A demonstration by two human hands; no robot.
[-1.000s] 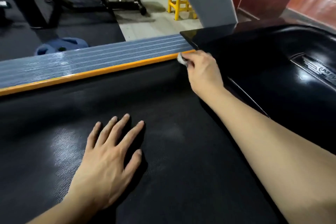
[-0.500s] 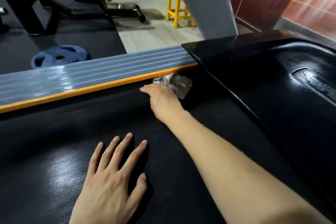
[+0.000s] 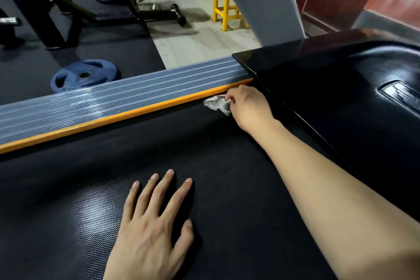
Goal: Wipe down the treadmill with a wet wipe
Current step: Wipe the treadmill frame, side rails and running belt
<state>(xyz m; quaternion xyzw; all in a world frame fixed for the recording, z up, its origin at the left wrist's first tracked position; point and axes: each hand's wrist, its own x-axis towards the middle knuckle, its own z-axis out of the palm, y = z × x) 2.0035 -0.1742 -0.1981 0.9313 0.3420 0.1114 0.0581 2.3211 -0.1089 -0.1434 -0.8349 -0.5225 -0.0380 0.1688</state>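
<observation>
- Grey-white and crumpled, the wet wipe was pinched in the fingers of the right hand, which pressed it onto the far edge of the treadmill belt, just beside the orange trim strip and near the glossy black motor cover.
- That grip, with the wad bunched at the fingertips, probably served to work it into the seam where belt meets rail.
- The left hand lay flat on the belt with fingers straight and spread, grasping nothing; it looked like a brace for the person leaning across.
- Beyond the strip ran the ribbed grey side rail, and from the cover's corner rose a grey upright.
- On the dark gym floor behind lay a blue weight plate, with black equipment frames farther back and a yellow stool on the paler flooring.
- Judging by the wipe's spot, the edge was in hand, with much of the belt likely left.
</observation>
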